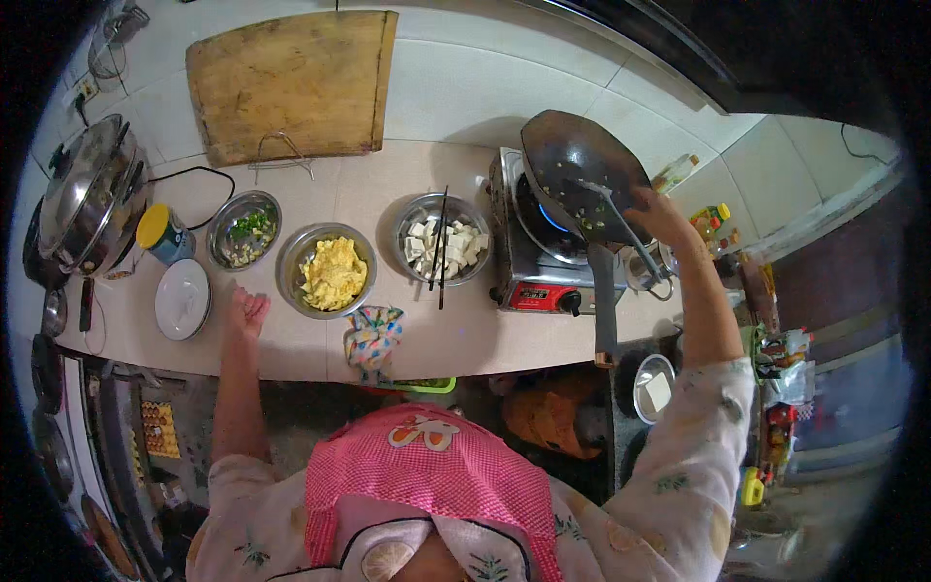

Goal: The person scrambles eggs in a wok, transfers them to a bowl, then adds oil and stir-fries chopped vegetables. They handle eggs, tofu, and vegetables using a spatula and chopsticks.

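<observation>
A dark wok (574, 153) is tilted on the portable gas stove (538, 280), where a blue flame burns; bits of chopped greens lie inside. My right hand (654, 216) is at the wok's right rim, beside a metal spatula (629, 229) that rests in the wok; whether the fingers grip either cannot be told. My left hand (249, 311) is loosely curled over the counter between a white plate (182, 298) and a steel bowl of scrambled egg (334, 273), holding nothing visible. Black chopsticks (441, 247) lie across a steel bowl of cubed tofu (460, 246).
A bowl of chopped scallion and garlic (245, 229), a yellow-lidded container (164, 233) and a lidded steel pot (94, 196) stand left. A patterned cloth (373, 338) lies at the front edge. A wooden board (291, 87) leans on the wall. Bottles (709, 218) stand right.
</observation>
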A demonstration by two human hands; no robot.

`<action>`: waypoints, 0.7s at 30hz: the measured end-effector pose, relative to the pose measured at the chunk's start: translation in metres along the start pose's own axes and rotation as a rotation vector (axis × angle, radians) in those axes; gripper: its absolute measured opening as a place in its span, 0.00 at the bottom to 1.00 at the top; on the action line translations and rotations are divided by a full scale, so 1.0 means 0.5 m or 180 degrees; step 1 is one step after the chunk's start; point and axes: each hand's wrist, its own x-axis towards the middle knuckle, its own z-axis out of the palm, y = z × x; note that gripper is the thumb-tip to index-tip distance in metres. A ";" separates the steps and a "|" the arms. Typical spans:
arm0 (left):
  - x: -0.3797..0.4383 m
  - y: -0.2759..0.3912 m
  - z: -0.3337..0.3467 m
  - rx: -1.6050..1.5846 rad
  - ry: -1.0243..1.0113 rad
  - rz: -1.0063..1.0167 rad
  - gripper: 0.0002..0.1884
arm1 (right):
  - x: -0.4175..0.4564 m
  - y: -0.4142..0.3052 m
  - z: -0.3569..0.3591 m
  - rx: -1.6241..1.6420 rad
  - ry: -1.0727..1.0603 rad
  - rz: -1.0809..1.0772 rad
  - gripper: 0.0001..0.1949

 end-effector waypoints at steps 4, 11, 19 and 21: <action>-0.091 -0.055 -0.024 -0.0252 0.0098 0.0212 0.10 | -0.162 0.011 0.032 -0.0585 -0.0423 0.0123 0.22; -0.215 -0.139 0.076 0.0184 -0.0541 0.0250 0.15 | -0.240 -0.042 -0.174 -0.1324 0.0193 0.0406 0.16; -0.413 -0.224 0.311 0.0263 -0.0432 0.0132 0.14 | -0.201 -0.081 -0.155 -0.1573 0.0141 -0.0211 0.07; -0.406 -0.246 0.286 0.0221 -0.0548 0.0036 0.13 | -0.151 -0.107 -0.088 -0.1804 0.0544 -0.0344 0.06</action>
